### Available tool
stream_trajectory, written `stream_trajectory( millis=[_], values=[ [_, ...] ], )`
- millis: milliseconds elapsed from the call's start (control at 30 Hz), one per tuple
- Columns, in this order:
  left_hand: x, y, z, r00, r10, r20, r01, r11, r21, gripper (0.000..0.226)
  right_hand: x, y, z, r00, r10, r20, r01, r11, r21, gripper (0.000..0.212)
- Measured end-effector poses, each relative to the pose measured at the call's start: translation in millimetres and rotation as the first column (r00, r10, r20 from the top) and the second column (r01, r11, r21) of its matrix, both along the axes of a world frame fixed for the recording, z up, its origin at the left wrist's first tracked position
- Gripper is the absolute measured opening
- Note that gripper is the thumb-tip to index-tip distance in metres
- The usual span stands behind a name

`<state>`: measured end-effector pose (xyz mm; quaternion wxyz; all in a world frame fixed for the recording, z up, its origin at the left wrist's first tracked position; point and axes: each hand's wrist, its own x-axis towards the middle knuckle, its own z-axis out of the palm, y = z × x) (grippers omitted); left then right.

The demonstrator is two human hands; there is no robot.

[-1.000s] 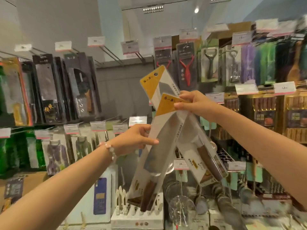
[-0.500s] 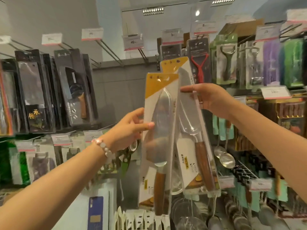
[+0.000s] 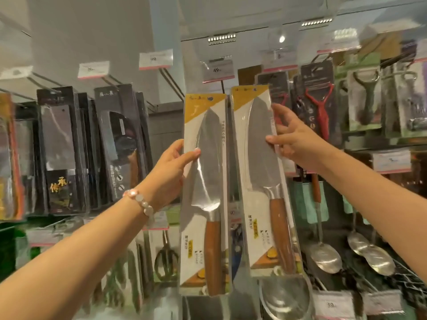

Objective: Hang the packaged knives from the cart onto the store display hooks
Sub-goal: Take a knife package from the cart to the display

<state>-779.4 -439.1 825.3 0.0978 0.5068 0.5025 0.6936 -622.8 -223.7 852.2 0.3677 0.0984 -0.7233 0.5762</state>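
Two packaged knives with wooden handles and yellow-topped white cards are held upright side by side before the display. My left hand (image 3: 171,172) grips the left edge of the left packaged knife (image 3: 205,192). My right hand (image 3: 293,142) grips the right edge of the right packaged knife (image 3: 261,176), which is slightly higher. Just above and between the two packages, a display hook (image 3: 223,85) hangs under a price tag marked 49 (image 3: 218,70). The cart is out of sight.
Black boxed knives (image 3: 115,144) hang on hooks to the left. Peelers (image 3: 320,105) and other kitchen tools hang to the right, with ladles (image 3: 325,257) below. Scissors (image 3: 165,257) and a strainer sit lower down. Price tags stick out on hook arms along the top row.
Both hands have raised the packages higher and drawn them apart, so they no longer overlap and now stand upright just under the hook with the 49 tag.
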Motion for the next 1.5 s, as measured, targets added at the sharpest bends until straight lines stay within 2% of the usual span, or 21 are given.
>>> stream_trajectory(
  millis=[100,333,433,700,833,1000,1200,1367,1500],
  values=[
    [-15.1,6.3,5.7,0.998,0.068,0.016,-0.068,0.998,0.016,0.027,-21.4,2.1,8.8,0.998,-0.054,0.018,0.055,0.997,-0.047,0.078],
    [-36.8,19.8,21.4,0.992,0.122,0.038,-0.124,0.991,0.043,0.018,-49.4,-0.3,27.7,0.981,-0.193,0.003,0.193,0.98,-0.042,0.019],
    [-42.9,25.8,26.8,0.991,0.129,0.047,-0.13,0.991,0.033,0.017,-58.7,6.6,34.3,0.975,-0.223,0.009,0.224,0.973,-0.06,0.013],
    [-57.0,43.5,48.9,0.98,0.18,0.087,-0.184,0.982,0.039,0.025,-71.1,13.3,47.6,0.965,-0.261,-0.027,0.26,0.964,-0.051,0.017],
    [-60.5,57.7,65.4,0.972,0.204,0.118,-0.211,0.976,0.05,0.02,-73.3,20.4,48.4,0.954,-0.297,-0.024,0.296,0.954,-0.055,0.024],
    [-63.2,71.1,80.9,0.969,0.222,0.112,-0.227,0.973,0.035,0.024,-77.4,29.9,46.2,0.952,-0.304,-0.028,0.301,0.951,-0.067,0.018],
    [-65.4,79.5,88.0,0.979,0.196,0.057,-0.2,0.977,0.072,0.028,-82.7,36.3,45.3,0.96,-0.273,-0.06,0.269,0.96,-0.077,0.024],
    [-69.1,76.5,84.7,0.988,0.154,0.025,-0.156,0.982,0.106,0.018,-88.6,38.1,49.4,0.967,-0.248,-0.054,0.243,0.966,-0.087,0.044],
    [-72.5,76.7,82.4,0.991,0.136,0.014,-0.136,0.983,0.12,0.016,-92.0,32.4,54.2,0.981,-0.177,-0.084,0.167,0.98,-0.112,0.043]
  ],
)
